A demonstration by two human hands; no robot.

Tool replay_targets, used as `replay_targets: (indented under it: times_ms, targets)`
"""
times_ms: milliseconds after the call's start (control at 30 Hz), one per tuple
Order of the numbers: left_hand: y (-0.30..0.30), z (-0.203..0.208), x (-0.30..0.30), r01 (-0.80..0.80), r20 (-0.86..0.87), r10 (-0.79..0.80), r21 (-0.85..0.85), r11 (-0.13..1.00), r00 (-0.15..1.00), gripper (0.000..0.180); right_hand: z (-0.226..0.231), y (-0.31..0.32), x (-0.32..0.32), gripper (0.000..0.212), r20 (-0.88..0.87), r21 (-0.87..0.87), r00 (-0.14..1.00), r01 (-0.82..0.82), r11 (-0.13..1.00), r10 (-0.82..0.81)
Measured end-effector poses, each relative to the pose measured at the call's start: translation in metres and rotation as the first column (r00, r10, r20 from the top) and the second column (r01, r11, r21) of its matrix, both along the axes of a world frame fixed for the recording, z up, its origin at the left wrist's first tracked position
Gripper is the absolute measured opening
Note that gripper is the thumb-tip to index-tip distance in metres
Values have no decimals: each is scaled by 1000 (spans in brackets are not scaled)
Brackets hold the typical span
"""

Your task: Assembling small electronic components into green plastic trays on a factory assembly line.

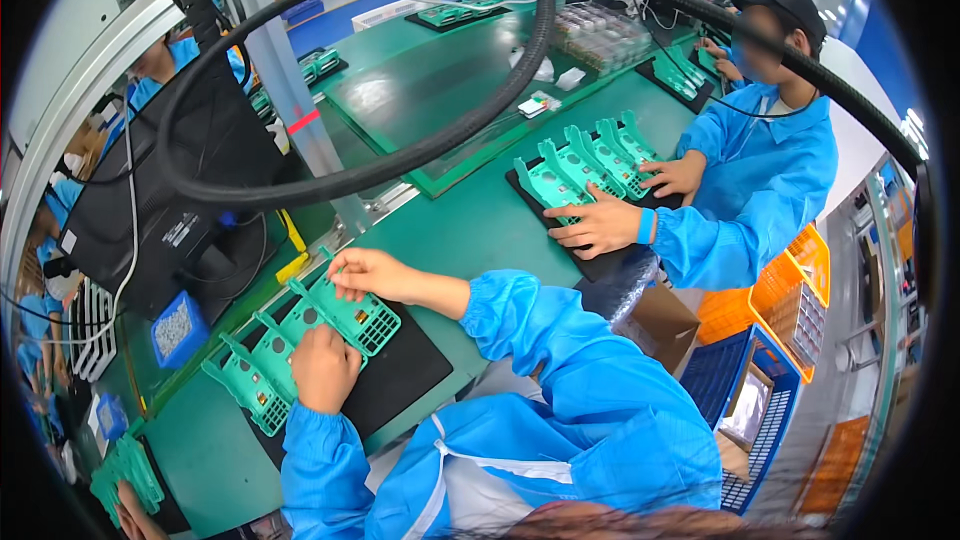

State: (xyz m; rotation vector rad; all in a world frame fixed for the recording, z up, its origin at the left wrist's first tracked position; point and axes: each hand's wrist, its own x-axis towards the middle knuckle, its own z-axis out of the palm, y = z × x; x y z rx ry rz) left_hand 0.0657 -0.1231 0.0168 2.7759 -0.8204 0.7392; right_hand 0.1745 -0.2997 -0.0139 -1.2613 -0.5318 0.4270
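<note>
About four green plastic frames (pixel 300 335) lie in a row on a black mat (pixel 405 375) on the green worktop (pixel 470 230), directly before the person. The left hand (pixel 323 368) rests curled on one middle frame, pressing it. The right hand (pixel 365 273) pinches the top edge of the nearest frame. If it pulls sideways, the frames could probably slide off the mat. A co-worker's two hands (pixel 600 223) touch four similar frames.

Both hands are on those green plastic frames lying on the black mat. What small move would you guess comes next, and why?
Probably the right hand settles the rightmost green frame flat into the row. Its fingers pinch that frame's upper edge, while the left hand presses on the neighbouring frames on the black mat, seemingly steadying them.
</note>
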Motion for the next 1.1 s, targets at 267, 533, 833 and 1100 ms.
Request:
replay_targets:
  times_ms: [267,533,833,1100]
  targets:
    - [30,-21,12,-43,-193,-88,-587,808,977,14,5,0,-8,20,112,-97,993,41,994,-30]
    - [24,2,10,-570,-36,-851,-758,-319,524,61,37,25,-50,25,924,-66,372,367,928,-81]
    - [21,-7,8,-625,41,-890,-697,-351,454,60,23,25,-51,17,912,-208,410,426,880,17]
    - [16,2,4,-631,37,-871,-674,-383,489,65,31,22,-53,16,915,-149,403,384,911,-20]
